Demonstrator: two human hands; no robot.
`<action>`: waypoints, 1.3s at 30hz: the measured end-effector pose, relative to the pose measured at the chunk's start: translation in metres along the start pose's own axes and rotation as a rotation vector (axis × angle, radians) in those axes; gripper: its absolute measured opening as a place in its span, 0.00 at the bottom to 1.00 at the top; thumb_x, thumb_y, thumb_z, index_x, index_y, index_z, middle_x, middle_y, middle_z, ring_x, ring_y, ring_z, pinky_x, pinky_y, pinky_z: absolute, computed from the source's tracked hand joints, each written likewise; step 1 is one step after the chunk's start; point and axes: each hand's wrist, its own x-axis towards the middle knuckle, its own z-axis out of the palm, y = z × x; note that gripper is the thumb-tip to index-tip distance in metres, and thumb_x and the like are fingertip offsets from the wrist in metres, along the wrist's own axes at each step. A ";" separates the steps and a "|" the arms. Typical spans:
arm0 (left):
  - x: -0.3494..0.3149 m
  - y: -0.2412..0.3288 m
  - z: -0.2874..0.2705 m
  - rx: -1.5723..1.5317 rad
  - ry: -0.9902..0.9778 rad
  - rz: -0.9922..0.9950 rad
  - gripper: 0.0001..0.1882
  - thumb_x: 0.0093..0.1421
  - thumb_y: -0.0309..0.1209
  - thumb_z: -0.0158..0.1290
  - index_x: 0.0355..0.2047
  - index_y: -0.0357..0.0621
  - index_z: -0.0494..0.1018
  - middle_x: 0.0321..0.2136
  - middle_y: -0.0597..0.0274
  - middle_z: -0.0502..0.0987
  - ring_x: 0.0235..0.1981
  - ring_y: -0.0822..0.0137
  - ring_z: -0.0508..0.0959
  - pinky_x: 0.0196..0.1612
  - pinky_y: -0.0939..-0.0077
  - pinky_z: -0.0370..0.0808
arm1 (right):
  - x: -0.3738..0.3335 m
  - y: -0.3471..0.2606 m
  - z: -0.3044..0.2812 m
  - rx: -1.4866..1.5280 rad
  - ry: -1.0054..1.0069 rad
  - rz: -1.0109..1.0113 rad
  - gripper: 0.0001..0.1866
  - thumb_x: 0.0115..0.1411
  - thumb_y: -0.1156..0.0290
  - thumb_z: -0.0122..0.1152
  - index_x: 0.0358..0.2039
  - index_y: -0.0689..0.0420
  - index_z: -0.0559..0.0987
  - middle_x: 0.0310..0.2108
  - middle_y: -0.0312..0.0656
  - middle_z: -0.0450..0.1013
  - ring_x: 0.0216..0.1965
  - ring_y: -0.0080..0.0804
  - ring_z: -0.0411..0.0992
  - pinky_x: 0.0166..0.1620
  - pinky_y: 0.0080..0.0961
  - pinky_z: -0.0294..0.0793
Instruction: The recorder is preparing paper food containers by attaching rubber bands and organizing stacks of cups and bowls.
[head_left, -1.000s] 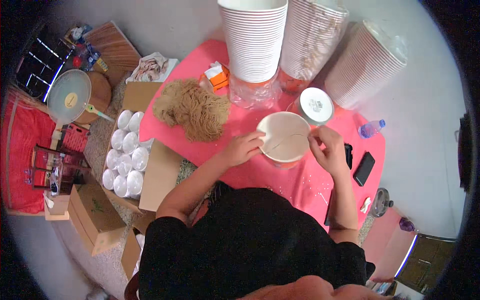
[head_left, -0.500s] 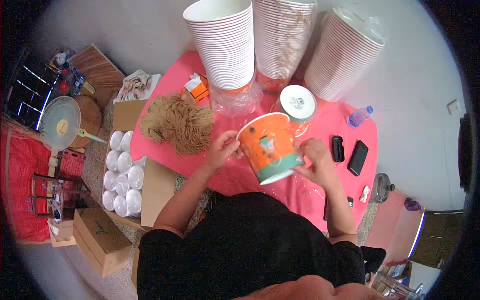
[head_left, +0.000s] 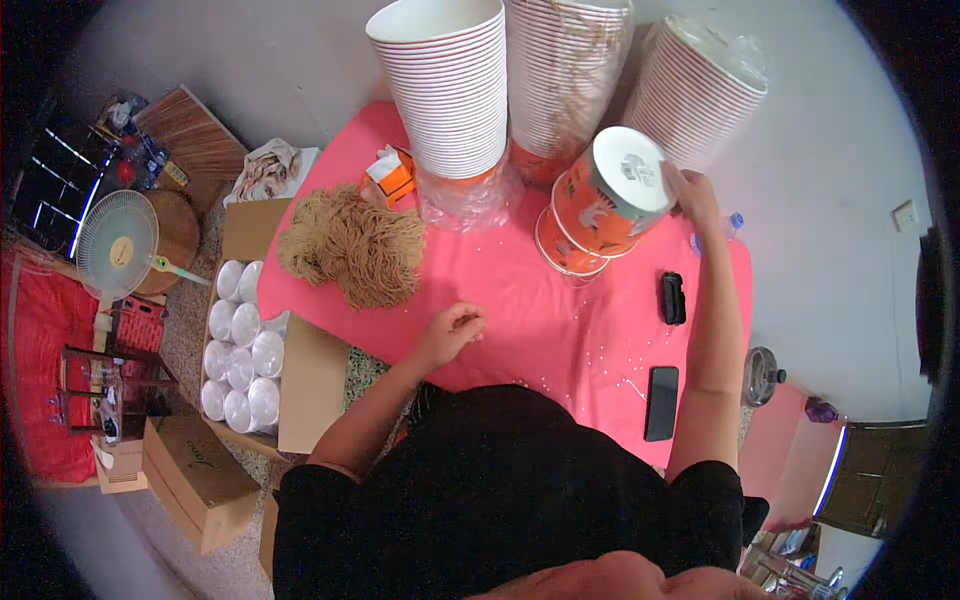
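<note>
Reaching across a pink table, the right hand is touching the upper side of an upside-down orange bucket; whether its fingers are gripping, I cannot tell. The bucket is standing before tall bucket stacks. The left hand is hovering empty, fingers loosely curled, unclosed.

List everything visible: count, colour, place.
Tall bucket stacks: three, white, table back
Upturned buckets: at least two, orange-green, before stacks
Yarn bundle: one, tan, table left
Tissue pack: one, orange, behind yarn
Bottle: one, bluish, right
Unclear object: one, black, table right
Phone: one, black, right
Table: one, pink, centre
Cartons: several, brown, left
Containers: several, white, in carton
Fan: one, pale, left
Clutter: uncounted, mixed, edges
Shirt: one, black, bottom
Left hand: one, bare, over table
Right hand: one, bare, at buckets
</note>
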 end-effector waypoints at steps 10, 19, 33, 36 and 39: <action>-0.007 -0.008 -0.011 0.127 0.007 -0.025 0.09 0.60 0.28 0.47 0.39 0.37 0.69 0.31 0.62 0.75 0.31 0.73 0.75 0.37 0.79 0.72 | 0.018 0.064 0.072 -0.021 -0.101 0.125 0.30 0.57 0.48 0.48 0.18 0.66 0.74 0.11 0.43 0.68 0.10 0.29 0.66 0.14 0.26 0.65; 0.004 -0.009 -0.011 0.104 0.010 -0.010 0.08 0.58 0.27 0.48 0.36 0.36 0.69 0.26 0.66 0.73 0.28 0.76 0.72 0.34 0.81 0.70 | 0.014 0.067 0.080 -0.419 -0.231 -0.041 0.23 0.57 0.55 0.45 0.33 0.65 0.74 0.22 0.57 0.73 0.20 0.46 0.73 0.27 0.40 0.74; 0.034 -0.003 -0.022 0.233 0.077 0.138 0.07 0.57 0.27 0.50 0.36 0.38 0.71 0.27 0.67 0.74 0.29 0.76 0.72 0.34 0.80 0.70 | 0.009 -0.223 0.103 -0.386 0.322 -1.198 0.15 0.57 0.65 0.51 0.45 0.55 0.71 0.46 0.44 0.67 0.34 0.46 0.72 0.35 0.37 0.72; 0.028 -0.015 -0.026 0.279 0.062 0.228 0.07 0.57 0.28 0.50 0.35 0.38 0.71 0.28 0.66 0.74 0.29 0.75 0.73 0.35 0.79 0.71 | 0.032 -0.251 0.119 -0.608 0.190 -1.085 0.14 0.58 0.62 0.48 0.41 0.54 0.73 0.40 0.43 0.72 0.34 0.46 0.73 0.35 0.39 0.72; 0.014 -0.036 -0.045 0.320 0.126 0.228 0.08 0.56 0.29 0.51 0.35 0.38 0.71 0.29 0.65 0.74 0.31 0.74 0.73 0.36 0.77 0.71 | 0.045 -0.261 0.119 -0.644 0.092 -1.128 0.12 0.57 0.62 0.50 0.31 0.57 0.76 0.30 0.47 0.74 0.31 0.47 0.72 0.35 0.41 0.71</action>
